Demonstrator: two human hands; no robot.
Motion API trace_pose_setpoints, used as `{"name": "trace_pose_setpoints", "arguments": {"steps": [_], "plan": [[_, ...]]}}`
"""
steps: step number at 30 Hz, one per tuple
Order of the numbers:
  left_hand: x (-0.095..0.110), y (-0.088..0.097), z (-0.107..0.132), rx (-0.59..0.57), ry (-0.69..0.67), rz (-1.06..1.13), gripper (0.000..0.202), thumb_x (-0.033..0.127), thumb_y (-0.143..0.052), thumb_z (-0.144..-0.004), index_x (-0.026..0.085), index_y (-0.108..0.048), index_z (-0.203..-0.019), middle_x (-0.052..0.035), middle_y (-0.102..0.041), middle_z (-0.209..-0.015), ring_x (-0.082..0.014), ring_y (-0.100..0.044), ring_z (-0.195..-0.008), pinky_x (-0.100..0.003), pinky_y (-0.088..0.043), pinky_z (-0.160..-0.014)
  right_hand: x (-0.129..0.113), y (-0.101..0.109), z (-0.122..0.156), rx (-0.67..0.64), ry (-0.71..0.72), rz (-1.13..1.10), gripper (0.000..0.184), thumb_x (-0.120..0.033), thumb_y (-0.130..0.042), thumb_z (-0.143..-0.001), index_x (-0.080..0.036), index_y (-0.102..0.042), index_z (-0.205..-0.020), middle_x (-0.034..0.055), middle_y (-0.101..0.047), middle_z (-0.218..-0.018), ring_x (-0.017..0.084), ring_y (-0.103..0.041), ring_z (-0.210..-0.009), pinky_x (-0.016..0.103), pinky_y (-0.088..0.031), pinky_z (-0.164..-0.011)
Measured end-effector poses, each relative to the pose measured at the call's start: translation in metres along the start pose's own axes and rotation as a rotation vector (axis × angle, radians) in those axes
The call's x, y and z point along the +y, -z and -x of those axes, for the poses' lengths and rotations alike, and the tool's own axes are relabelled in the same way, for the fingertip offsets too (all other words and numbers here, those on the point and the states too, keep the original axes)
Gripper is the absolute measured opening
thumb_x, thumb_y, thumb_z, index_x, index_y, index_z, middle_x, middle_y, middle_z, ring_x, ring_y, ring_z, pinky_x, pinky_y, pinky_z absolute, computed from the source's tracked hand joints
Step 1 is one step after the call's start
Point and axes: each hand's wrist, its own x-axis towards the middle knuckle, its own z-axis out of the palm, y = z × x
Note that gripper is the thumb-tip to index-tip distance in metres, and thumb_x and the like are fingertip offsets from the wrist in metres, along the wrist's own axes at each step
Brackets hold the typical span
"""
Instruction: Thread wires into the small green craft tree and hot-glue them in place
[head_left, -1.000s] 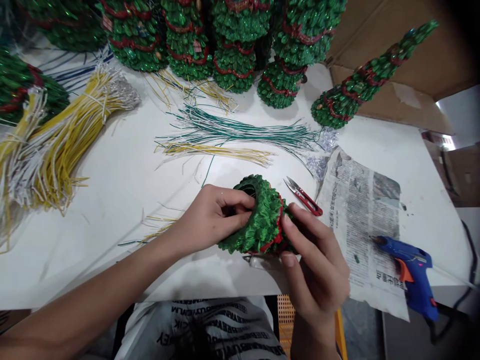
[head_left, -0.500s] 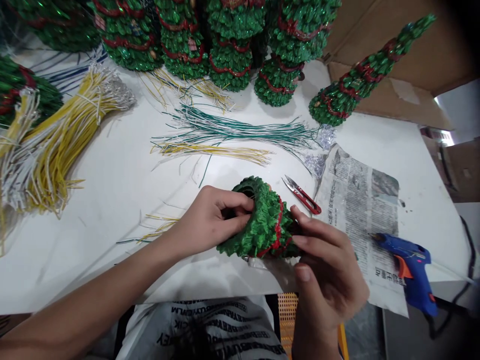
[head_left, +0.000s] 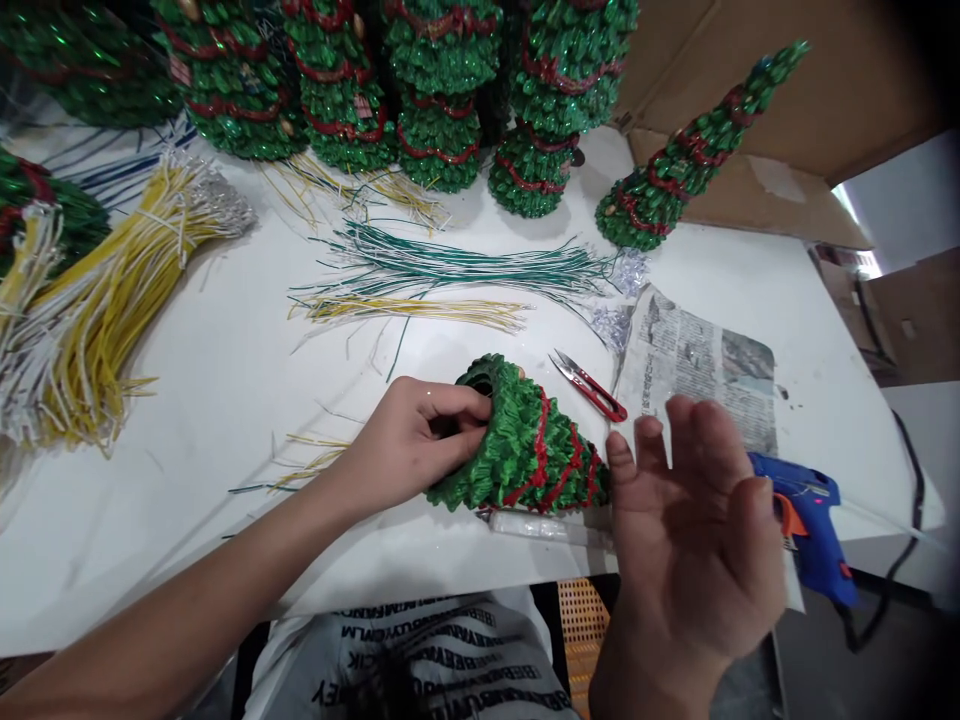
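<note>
A green Christmas tree figurine (head_left: pixel 517 440) with red garlands lies on its side near the table's front edge, its hollow base facing left. My left hand (head_left: pixel 427 435) grips the rim of that base, with fingertips partly hidden inside. My right hand (head_left: pixel 697 530) is raised at the tree's tip end, palm up, fingers spread, holding nothing. It covers the tip, so I cannot tell whether they touch. Just below the tree lies a clear plastic-wrapped white stick (head_left: pixel 547 528). Red-handled thread snips (head_left: pixel 589 387) rest behind the tree.
A blue glue gun (head_left: pixel 810 525) and newspaper (head_left: pixel 697 360) are at the right. Green wires (head_left: pixel 465 262) and yellow wires (head_left: pixel 420 312) lie mid-table. A thick yellow-white wire bundle (head_left: pixel 112 310) is at the left. Several tree figurines (head_left: pixel 442 100) stand behind, beside a cardboard box (head_left: pixel 727 120).
My right hand has moved right, off the tree, turning palm up with fingers opening. More of the tree's narrow end now shows. My left hand keeps its hold on the base.
</note>
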Motion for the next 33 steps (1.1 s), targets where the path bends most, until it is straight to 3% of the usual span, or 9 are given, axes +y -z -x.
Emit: {"name": "trace_pose_setpoints", "arguments": {"steps": [4,8,16,21,27,33], "plan": [[-0.001,0.001,0.000,0.001,-0.011,-0.056,0.014,0.017,-0.059,-0.072,0.013,-0.061,-0.059,0.0026,-0.050,-0.054,-0.0079,-0.043,-0.054,-0.016,-0.035,-0.046,0.001,-0.002,-0.001,-0.005,-0.002,0.010,0.004,-0.022,-0.069,-0.083,-0.021,-0.069,-0.087,-0.0015,-0.066,-0.080,0.008,-0.064,-0.074,0.020,-0.056,-0.071],[-0.001,0.002,0.001,-0.010,-0.002,-0.089,0.013,0.018,-0.056,-0.073,0.013,-0.065,-0.065,0.0020,-0.052,-0.056,-0.0085,-0.043,-0.055,-0.017,-0.036,-0.046,0.000,-0.009,-0.002,-0.026,-0.006,0.034,0.019,-0.025,-0.065,-0.087,-0.019,-0.057,-0.072,-0.0053,-0.047,-0.057,0.008,-0.052,-0.055,0.019,-0.049,-0.055],[0.002,0.001,0.001,0.008,0.014,-0.103,0.013,0.020,-0.055,-0.072,0.015,-0.065,-0.064,0.0022,-0.053,-0.056,-0.0086,-0.044,-0.054,-0.018,-0.037,-0.046,-0.007,-0.017,-0.004,0.019,-0.117,-0.051,0.039,-0.036,-0.057,-0.094,-0.019,-0.048,-0.061,-0.0064,-0.045,-0.047,0.006,-0.049,-0.045,0.016,-0.048,-0.049],[0.003,0.001,0.001,-0.006,-0.002,-0.106,0.012,0.019,-0.057,-0.072,0.015,-0.064,-0.064,0.0028,-0.053,-0.055,-0.0083,-0.044,-0.053,-0.018,-0.037,-0.046,-0.003,-0.010,-0.007,-0.022,-0.124,-0.055,0.043,-0.052,-0.048,-0.095,-0.022,-0.072,-0.077,-0.0017,-0.075,-0.071,0.012,-0.073,-0.071,0.024,-0.061,-0.071],[0.002,0.007,0.006,-0.009,-0.003,-0.151,0.017,0.021,-0.058,-0.074,0.015,-0.061,-0.058,0.0018,-0.053,-0.054,-0.0094,-0.047,-0.054,-0.019,-0.039,-0.048,-0.002,-0.009,-0.007,-0.128,-0.175,-0.093,0.050,-0.055,-0.039,-0.098,-0.024,-0.076,-0.087,-0.0010,-0.077,-0.083,0.013,-0.074,-0.082,0.023,-0.061,-0.079],[0.003,0.024,0.020,0.102,0.036,-0.197,0.027,0.030,-0.067,-0.071,0.016,-0.058,-0.050,0.0013,-0.050,-0.046,-0.0117,-0.050,-0.048,-0.022,-0.043,-0.045,-0.002,-0.030,0.001,-0.150,-0.273,-0.138,0.049,-0.062,-0.046,-0.092,-0.023,-0.075,-0.088,0.0018,-0.077,-0.084,0.015,-0.074,-0.084,0.027,-0.061,-0.081]]}}
